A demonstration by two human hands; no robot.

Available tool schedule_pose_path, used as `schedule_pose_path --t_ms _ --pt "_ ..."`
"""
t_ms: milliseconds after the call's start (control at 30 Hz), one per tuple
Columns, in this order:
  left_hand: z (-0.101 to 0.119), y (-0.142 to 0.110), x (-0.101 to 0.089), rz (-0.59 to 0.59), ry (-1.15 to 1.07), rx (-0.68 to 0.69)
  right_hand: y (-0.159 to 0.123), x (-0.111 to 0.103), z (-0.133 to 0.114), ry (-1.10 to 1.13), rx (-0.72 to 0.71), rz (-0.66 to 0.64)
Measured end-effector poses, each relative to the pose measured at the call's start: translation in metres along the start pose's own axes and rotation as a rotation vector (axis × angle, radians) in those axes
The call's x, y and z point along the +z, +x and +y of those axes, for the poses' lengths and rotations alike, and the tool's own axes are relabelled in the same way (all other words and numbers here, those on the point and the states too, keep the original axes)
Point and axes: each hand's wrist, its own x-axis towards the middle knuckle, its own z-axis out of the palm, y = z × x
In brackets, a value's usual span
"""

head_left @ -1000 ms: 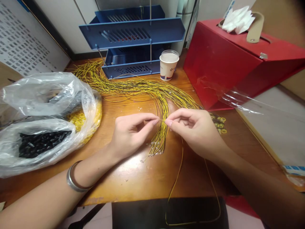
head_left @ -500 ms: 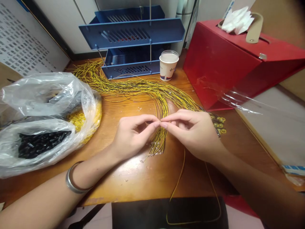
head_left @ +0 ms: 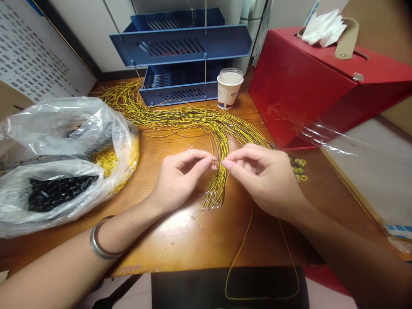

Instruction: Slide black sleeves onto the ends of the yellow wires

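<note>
My left hand (head_left: 180, 180) pinches something very small between thumb and forefinger; what it is I cannot make out. Facing it, my right hand (head_left: 265, 178) has thumb and forefinger closed on a thin yellow wire (head_left: 240, 249), which hangs in a long loop past the table's front edge. A short fine strand shows in the narrow gap between the fingertips. Behind and below the hands lies a thick bundle of yellow and black wires (head_left: 183, 116), with small clear or shiny tips at its near end.
On the left, plastic bags (head_left: 119, 96) hold black pieces (head_left: 61, 193) and yellow rings (head_left: 111, 163). A paper cup (head_left: 229, 90) stands beside blue trays (head_left: 180, 43) at the back. A red box (head_left: 299, 86) is at the right, with yellow-ended pieces (head_left: 299, 169) in front.
My fingertips have parted slightly: they met before, and now a small gap lies between them. The right hand has drawn a little to the right.
</note>
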Motion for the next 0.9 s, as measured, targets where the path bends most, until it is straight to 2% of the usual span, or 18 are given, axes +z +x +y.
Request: schedule_pose_path --t_ms 100,200,367,500,667,900 --pt "0.000 0.002 0.000 -0.008 -0.072 -0.033 0.001 -0.001 -0.002 0.111 0.059 -0.038" --pt "0.001 0.004 -0.001 -0.079 -0.198 -0.099 0.002 -0.002 -0.002 0.202 0.096 -0.107" --pt "-0.002 0.006 -0.007 -0.337 -0.451 -0.242 0.005 -0.008 0.001 0.499 0.175 -0.377" --pt "-0.005 0.007 -0.011 -0.497 -0.537 -0.312 0.006 -0.012 0.000 0.706 0.241 -0.554" --pt "-0.004 0.007 -0.012 -0.544 -0.555 -0.356 0.007 -0.013 -0.004 0.779 0.307 -0.580" --pt "-0.004 0.006 -0.011 -0.583 -0.609 -0.330 0.007 -0.011 -0.004 0.859 0.272 -0.634"
